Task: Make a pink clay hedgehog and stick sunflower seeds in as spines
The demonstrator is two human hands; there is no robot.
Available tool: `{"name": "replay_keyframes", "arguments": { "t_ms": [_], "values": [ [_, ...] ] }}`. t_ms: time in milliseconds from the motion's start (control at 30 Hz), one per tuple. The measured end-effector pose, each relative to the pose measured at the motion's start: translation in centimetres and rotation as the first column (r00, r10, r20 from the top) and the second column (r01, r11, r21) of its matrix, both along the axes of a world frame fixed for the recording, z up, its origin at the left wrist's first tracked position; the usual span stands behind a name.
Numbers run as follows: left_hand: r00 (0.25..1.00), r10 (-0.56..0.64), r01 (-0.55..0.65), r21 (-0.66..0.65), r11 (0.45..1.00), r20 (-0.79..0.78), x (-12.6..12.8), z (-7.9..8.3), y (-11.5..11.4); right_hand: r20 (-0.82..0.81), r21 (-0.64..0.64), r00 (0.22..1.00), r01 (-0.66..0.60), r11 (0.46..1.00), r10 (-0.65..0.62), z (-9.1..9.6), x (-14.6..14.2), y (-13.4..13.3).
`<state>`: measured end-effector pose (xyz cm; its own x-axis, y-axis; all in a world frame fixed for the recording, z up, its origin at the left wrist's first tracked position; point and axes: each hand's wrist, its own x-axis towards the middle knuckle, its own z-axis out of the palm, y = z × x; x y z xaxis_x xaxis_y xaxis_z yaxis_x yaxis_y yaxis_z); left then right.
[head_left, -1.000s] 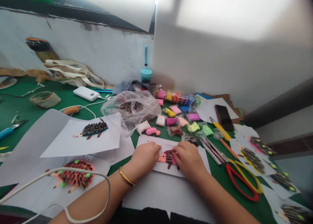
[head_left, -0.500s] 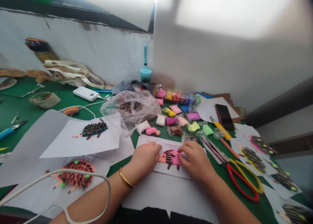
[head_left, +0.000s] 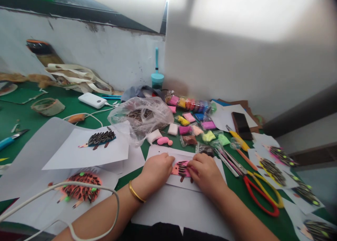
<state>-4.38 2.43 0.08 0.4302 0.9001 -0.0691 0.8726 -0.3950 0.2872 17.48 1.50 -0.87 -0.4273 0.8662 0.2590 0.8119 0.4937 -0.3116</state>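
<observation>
A small pink clay hedgehog (head_left: pixel 180 168) studded with dark seeds lies on a white paper strip (head_left: pixel 181 182) on the green table. My left hand (head_left: pixel 157 170), with a gold bangle on its wrist, rests curled on the paper just left of the hedgehog and touches its snout end. My right hand (head_left: pixel 207 173) covers the hedgehog's right half, with fingers pinched together on its back. Whether a seed is in that pinch is hidden.
A clear plastic bag of seeds (head_left: pixel 142 116) lies behind the hands, with colourful clay packets (head_left: pixel 189 123) beside it. Red and yellow scissors (head_left: pixel 259 190), pens and a phone (head_left: pixel 240 125) lie to the right. Finished hedgehog pictures (head_left: pixel 100 139) lie left and right. A white cable (head_left: pixel 79 186) crosses the front left.
My right hand first drew back to the right, baring more of the hedgehog, then moved left over it again. My left hand stayed where it was.
</observation>
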Motion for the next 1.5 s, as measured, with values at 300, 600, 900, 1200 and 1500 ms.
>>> {"name": "replay_keyframes", "arguments": {
  "t_ms": [300,600,900,1200,1500],
  "values": [
    [1.0,-0.002,0.002,0.002,1.0,0.005,0.1,-0.1,0.0,-0.005,-0.054,1.0,0.01,0.998,-0.011,-0.1,-0.1,-0.1],
    [1.0,-0.003,0.004,0.012,1.0,-0.015,0.1,-0.2,0.1,-0.032,-0.023,0.999,-0.022,0.999,0.021,0.0,0.5,0.3],
    [1.0,-0.007,0.008,0.014,1.0,-0.022,0.1,-0.4,0.0,-0.102,-0.066,0.994,-0.036,0.997,0.029,0.1,0.7,0.2],
    [1.0,-0.013,0.013,0.017,1.0,-0.015,0.1,-0.5,0.0,-0.142,-0.048,0.99,-0.015,0.999,0.008,-0.5,0.3,0.2],
    [0.997,-0.052,0.049,0.057,0.997,0.048,0.1,-0.7,0.0,-0.109,0.048,0.994,0.016,0.999,-0.011,-0.7,-0.2,0.6]
  ]
}}
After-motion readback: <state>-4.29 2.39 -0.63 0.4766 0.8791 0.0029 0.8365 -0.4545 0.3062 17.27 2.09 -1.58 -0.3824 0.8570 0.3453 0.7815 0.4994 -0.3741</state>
